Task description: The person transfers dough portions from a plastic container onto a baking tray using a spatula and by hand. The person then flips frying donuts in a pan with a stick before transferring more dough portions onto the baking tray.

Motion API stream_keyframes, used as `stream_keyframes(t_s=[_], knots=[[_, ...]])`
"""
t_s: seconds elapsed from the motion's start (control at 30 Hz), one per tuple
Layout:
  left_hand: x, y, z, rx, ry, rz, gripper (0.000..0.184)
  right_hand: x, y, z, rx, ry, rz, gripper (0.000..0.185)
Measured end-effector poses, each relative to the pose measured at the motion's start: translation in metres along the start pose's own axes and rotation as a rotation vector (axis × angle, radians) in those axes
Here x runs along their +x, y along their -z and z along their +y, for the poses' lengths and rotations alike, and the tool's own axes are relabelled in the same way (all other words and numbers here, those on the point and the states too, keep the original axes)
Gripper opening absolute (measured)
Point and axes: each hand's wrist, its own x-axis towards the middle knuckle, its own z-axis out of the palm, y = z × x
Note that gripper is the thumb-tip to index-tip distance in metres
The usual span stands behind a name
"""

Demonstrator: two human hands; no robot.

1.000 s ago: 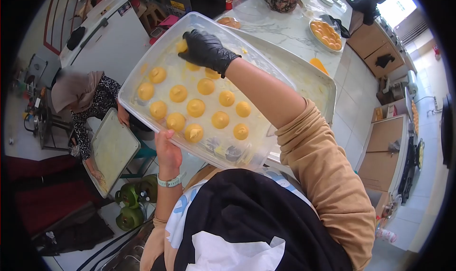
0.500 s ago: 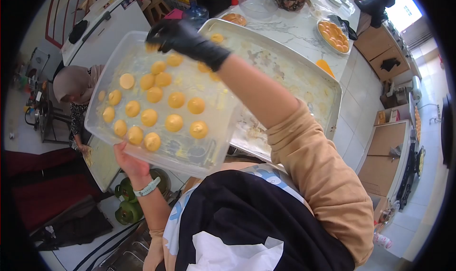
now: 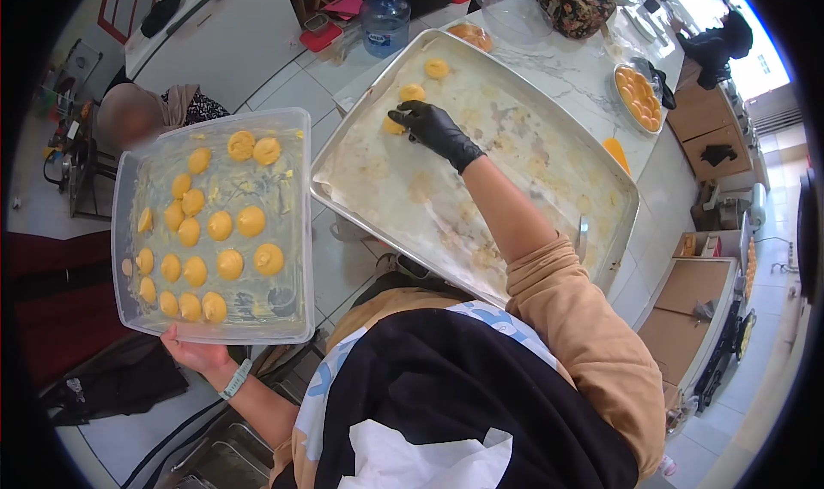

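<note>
My left hand (image 3: 196, 352), bare and with a watch on its wrist, grips the near edge of a clear plastic container (image 3: 287, 317). Several yellow dough pieces (image 3: 229, 264) lie inside the container. In a black glove, my right hand (image 3: 429, 133) is over the upper left part of a large metal tray (image 3: 493, 293). Its fingers are at a yellow dough piece (image 3: 393, 126) on the tray, and the glove partly hides the contact. Two more pieces lie beyond it, one being the far dough piece (image 3: 436, 69). A metal utensil (image 3: 583, 238) rests at the tray's right side.
A seated person (image 3: 137, 116) is behind the container at the left. On the marble table (image 3: 549, 86) stand a plate of glossy orange buns (image 3: 637, 99) and a patterned bag (image 3: 573, 4). A blue water bottle (image 3: 384, 26) stands past the tray's far left corner.
The container has moved left and away from the tray with my left hand. My right hand has gone from over the container to the tray, where more dough pieces now show.
</note>
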Motion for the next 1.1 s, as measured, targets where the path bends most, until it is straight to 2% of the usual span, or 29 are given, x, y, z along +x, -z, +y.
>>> stream_keyframes(t_s=[0.03,0.13,0.27,0.47,0.57,0.67,0.7,0.8,0.93,1.1], knots=[[0.001,0.003,0.001,-0.011,0.0,0.002,0.061,0.003,-0.003,0.003,-0.187,0.154,0.035,0.057],[0.004,0.008,-0.001,-0.037,0.006,0.007,0.063,-0.015,-0.008,0.005,-0.501,0.362,0.216,0.064],[0.003,0.0,-0.004,-0.032,0.024,0.024,0.062,-0.012,-0.025,0.014,-0.479,0.38,0.3,0.06],[0.006,-0.003,-0.009,-0.001,0.054,0.001,0.063,-0.013,-0.037,0.014,-0.415,0.397,0.226,0.051],[0.006,-0.004,-0.009,-0.006,0.065,-0.015,0.062,-0.022,-0.027,0.002,-0.127,0.39,0.231,0.049],[0.004,-0.004,-0.013,-0.009,0.063,-0.007,0.062,0.005,-0.002,0.022,-0.005,0.242,0.413,0.051],[0.005,-0.005,-0.013,-0.008,0.06,-0.003,0.062,0.008,0.004,0.017,-0.123,0.167,0.456,0.05],[0.006,-0.003,-0.012,-0.03,0.08,-0.02,0.061,0.022,0.0,0.021,-0.395,0.404,0.565,0.049],[0.003,-0.009,-0.013,-0.021,0.072,-0.013,0.061,0.031,-0.002,0.024,-0.362,0.439,0.448,0.047],[0.0,-0.011,-0.012,-0.018,0.072,-0.011,0.061,0.03,0.0,0.027,-0.305,0.479,0.409,0.044]])
